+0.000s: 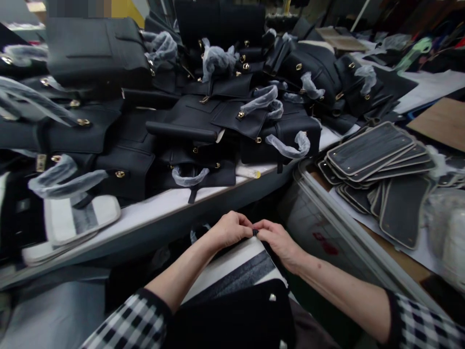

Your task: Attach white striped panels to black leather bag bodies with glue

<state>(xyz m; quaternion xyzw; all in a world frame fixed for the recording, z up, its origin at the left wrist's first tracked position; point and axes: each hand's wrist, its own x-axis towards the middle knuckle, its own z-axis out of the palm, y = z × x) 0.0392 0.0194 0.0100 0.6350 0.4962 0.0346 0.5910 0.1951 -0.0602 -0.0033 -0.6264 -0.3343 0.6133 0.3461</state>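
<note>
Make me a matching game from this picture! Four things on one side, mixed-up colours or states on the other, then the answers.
Things:
1. left hand and right hand
2. front-left bag handle
3. sleeves
4. stacked flat panels at right

Matches:
A. black-and-white checks
B. dark with pale edges
C. fingertips together at a small dark piece
D. wrapped in cloudy plastic

Pairs: 1-C, 2-D, 3-A, 4-B
</note>
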